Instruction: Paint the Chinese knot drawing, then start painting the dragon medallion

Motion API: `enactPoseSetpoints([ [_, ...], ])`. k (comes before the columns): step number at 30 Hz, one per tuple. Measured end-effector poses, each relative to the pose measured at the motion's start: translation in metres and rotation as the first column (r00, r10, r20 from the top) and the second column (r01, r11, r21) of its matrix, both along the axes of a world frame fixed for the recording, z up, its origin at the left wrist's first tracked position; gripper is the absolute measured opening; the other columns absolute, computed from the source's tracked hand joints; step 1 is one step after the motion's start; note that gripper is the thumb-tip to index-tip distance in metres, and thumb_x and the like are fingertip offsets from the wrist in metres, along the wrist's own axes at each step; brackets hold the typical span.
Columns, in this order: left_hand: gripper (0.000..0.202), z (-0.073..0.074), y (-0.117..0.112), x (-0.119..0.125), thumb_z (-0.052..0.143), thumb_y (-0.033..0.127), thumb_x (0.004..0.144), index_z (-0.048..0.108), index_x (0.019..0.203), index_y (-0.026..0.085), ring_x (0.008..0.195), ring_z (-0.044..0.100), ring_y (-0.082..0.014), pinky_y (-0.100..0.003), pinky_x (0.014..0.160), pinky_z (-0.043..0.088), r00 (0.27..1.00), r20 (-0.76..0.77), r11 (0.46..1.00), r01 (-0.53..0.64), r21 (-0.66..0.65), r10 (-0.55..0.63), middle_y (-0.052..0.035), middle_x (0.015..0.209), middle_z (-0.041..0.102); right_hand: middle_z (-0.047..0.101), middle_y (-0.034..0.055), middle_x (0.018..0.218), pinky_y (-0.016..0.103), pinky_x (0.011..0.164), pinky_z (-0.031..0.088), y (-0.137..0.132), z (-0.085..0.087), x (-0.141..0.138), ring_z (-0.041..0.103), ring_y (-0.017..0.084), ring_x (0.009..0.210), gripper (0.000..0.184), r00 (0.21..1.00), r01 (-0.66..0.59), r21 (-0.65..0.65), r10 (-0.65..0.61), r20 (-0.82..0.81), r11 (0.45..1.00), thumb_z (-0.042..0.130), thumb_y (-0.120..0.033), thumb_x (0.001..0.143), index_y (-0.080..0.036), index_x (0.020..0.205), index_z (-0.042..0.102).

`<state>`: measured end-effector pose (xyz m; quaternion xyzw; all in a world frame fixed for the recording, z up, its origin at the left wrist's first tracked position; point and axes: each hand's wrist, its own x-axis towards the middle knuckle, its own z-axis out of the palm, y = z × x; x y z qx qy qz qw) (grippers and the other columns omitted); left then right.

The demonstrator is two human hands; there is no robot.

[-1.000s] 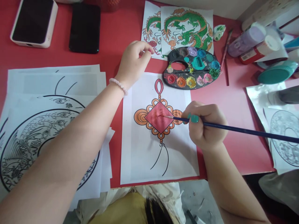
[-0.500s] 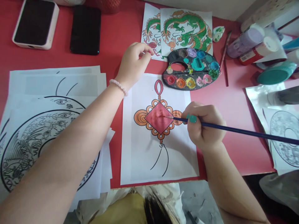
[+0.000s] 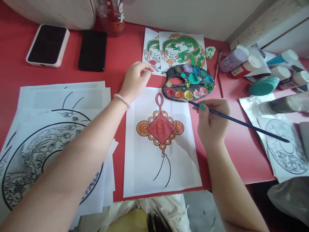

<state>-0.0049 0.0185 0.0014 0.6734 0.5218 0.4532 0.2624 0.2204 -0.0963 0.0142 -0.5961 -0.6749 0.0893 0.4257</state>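
Note:
My right hand point(image 3: 212, 120) grips a long blue paintbrush point(image 3: 241, 122), its tip reaching the near edge of the black paint palette point(image 3: 187, 83) with several coloured wells. A white sheet point(image 3: 160, 141) in front of me shows a knot ornament with a red diamond and orange loops. My left hand point(image 3: 135, 79), with a bead bracelet at the wrist, rests at the sheet's top left corner, fingers curled and pinched together on the red table point(image 3: 120, 54); nothing shows in them.
A stack of line-drawing sheets point(image 3: 48, 138) lies at the left. Two phones point(image 3: 48, 45) point(image 3: 92, 50) sit at the back left. Coloured dragon prints point(image 3: 181, 50) lie behind the palette. Paint bottles point(image 3: 256, 64) and more sheets point(image 3: 282, 145) crowd the right side.
My right hand lifted the brush off the red diamond and carried its tip up to the palette. The view tilted up, showing more of the table's back.

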Motion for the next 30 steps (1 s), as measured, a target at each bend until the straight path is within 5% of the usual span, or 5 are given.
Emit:
enactPoseSetpoints([
  [14,0.020,-0.0001,-0.0006,-0.0003,0.043,0.015,0.081,0.063,0.082,0.021,0.097,0.058,-0.0175,-0.029,0.090,0.044,0.999,-0.049,1.000,-0.011,-0.016,0.010,-0.0019,0.097,0.066,0.058,0.0077,0.080,0.038,0.067,0.046,0.0098,0.0044,0.0044,0.056,0.022,0.079,0.007,0.959,-0.060,0.041,0.046,0.279,0.997,0.043,-0.024,0.088,-0.024,0.086,0.050],
  [30,0.020,-0.0007,0.0005,-0.0006,0.044,0.020,0.081,0.064,0.082,0.024,0.097,0.059,-0.0176,-0.029,0.089,0.046,0.998,-0.063,1.000,-0.025,-0.018,0.024,-0.0008,0.096,0.068,0.058,0.0067,0.084,0.038,0.069,0.048,0.0031,0.0026,0.0060,0.058,0.020,0.078,0.016,0.984,0.000,0.047,-0.008,0.176,0.999,0.040,-0.033,0.091,-0.023,0.093,0.053],
])
